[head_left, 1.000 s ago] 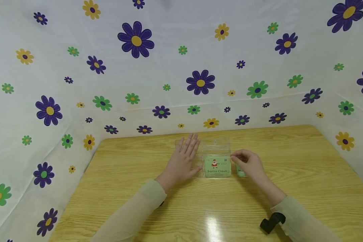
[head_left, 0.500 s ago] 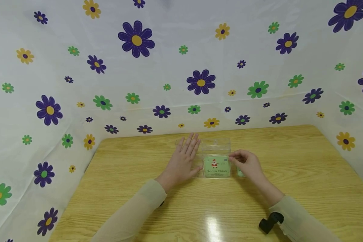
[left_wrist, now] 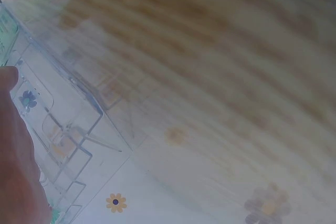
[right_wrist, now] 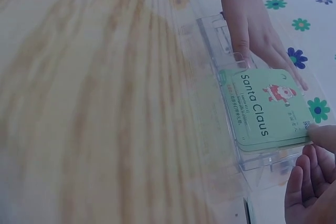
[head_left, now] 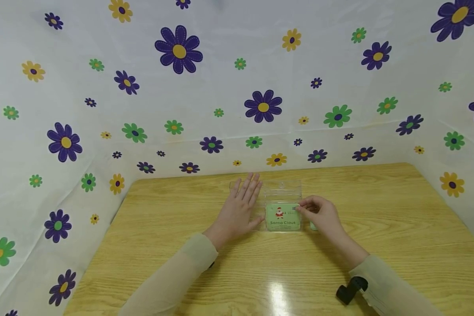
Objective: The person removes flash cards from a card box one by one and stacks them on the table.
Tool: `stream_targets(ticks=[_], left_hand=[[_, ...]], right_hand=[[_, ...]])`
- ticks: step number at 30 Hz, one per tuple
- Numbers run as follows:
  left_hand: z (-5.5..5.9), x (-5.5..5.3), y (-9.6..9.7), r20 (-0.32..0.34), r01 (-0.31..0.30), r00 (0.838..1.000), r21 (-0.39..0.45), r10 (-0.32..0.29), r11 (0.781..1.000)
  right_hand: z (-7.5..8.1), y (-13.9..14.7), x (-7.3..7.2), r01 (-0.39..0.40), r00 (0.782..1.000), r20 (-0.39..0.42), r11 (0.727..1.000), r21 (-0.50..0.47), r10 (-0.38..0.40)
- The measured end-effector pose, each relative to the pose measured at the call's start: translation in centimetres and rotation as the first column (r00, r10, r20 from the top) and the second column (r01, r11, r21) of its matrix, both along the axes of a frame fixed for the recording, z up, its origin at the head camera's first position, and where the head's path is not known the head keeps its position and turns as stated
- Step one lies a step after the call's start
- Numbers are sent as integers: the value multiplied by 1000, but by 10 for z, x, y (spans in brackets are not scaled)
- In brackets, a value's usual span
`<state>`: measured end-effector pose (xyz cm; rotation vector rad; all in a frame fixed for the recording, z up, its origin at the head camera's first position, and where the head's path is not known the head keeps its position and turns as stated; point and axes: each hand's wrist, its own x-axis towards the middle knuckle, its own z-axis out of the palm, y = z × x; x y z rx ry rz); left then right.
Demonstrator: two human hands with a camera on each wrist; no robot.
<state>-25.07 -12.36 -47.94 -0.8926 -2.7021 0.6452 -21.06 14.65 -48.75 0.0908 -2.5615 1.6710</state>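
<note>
A clear plastic case (head_left: pixel 282 192) lies on the wooden table, its ridges and edges showing in the left wrist view. In its right part sits a green card (head_left: pixel 283 217) printed with a Santa Claus figure and the words "Santa Claus". My left hand (head_left: pixel 237 214) rests flat over the left part of the case, fingers straight, the thumb beside the card. With thumb and fingers, my right hand (head_left: pixel 321 213) pinches the card's upper right corner. In the right wrist view, a second green edge shows beneath the card (right_wrist: pixel 262 109).
Another green piece (head_left: pixel 313 226) lies right of the case, mostly hidden under my right hand. A white sheet (head_left: pixel 221 79) with printed flowers stands behind the table and along both sides. A black strap device (head_left: pixel 351 289) hangs at my right sleeve.
My right hand has moved slightly left, from beside the case onto the card's corner. The green piece at the right is now more covered. My left hand stays in place.
</note>
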Motion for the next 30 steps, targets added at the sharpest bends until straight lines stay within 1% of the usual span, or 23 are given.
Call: stream_targets(ticks=[9,19,26,30], left_hand=[[0,1,0,26,-6,1000,21,5,1000],[0,1,0,13,-7,1000,8,7,1000],[-1,0,0,-10,3,1000,4,-3,1000],[-2,0,0,-12,3,1000,1,-3,1000]], right_hand=[[-1,-1,0,10,1000,6,1000,-3,-10],[-1,-1,0,8,1000,-1,1000,-14,-8],[3,-2,2,6,1000,4,1000,-21,-5],[4,-3,3,8,1000,13,1000,-25,-8]])
